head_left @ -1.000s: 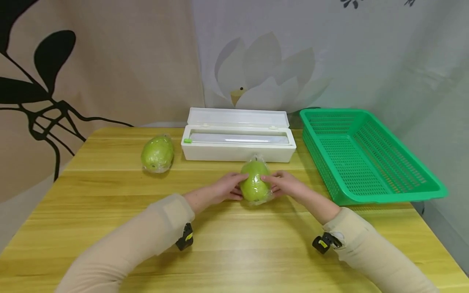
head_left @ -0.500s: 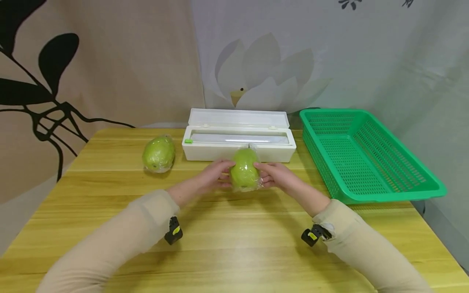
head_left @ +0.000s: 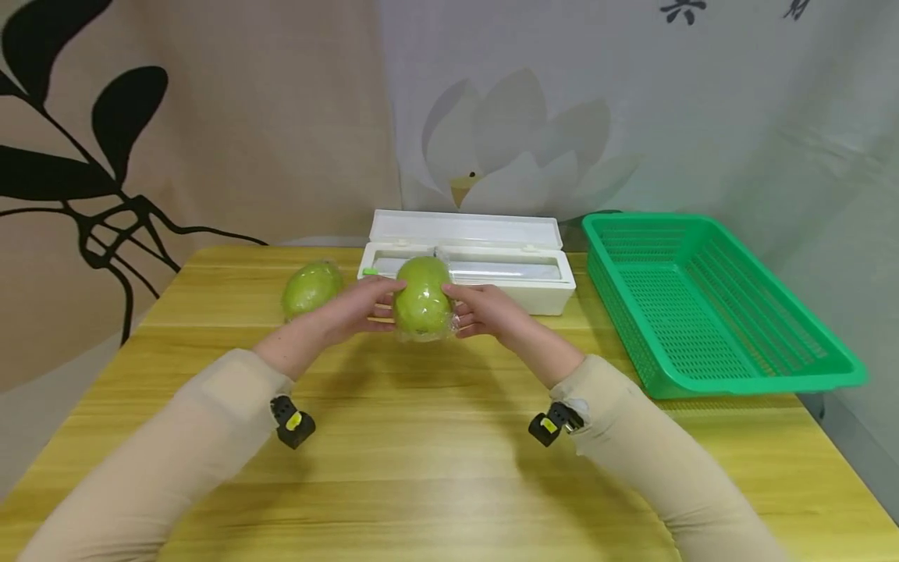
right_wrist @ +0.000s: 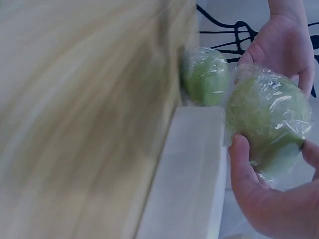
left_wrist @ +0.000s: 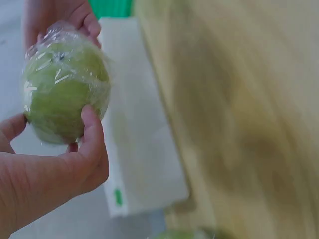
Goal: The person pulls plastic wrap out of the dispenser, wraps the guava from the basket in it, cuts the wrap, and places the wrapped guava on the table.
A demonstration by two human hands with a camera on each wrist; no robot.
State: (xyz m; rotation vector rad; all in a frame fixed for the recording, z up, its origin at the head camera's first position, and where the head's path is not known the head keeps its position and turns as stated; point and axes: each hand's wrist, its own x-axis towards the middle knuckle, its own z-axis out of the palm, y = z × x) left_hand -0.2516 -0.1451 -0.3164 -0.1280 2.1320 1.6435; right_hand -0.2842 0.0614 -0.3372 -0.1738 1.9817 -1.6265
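Note:
A green pear-shaped fruit [head_left: 423, 298] wrapped in clear plastic film is held up between both hands, above the table. My left hand [head_left: 358, 306] grips its left side, thumb and fingers curled on the film. From the right, my right hand [head_left: 485, 310] pinches the other side the same way. Creased film shows all round the fruit [left_wrist: 65, 92] in the left wrist view. A second wrapped green fruit [head_left: 312, 289] rests on the table at the left, partly hidden behind the left hand and forearm.
Behind the held fruit stands a white cling film box [head_left: 541, 297] with its lid raised and a roll inside. A green plastic basket [head_left: 765, 382] sits at the right side of the wooden table [head_left: 435, 468]. A printed curtain [head_left: 281, 117] hangs along the back.
Both hands have lifted the wrapped fruit off the table area in front of the box and carried it left and upward. The other fruit stays in place, now partly covered by the left hand.

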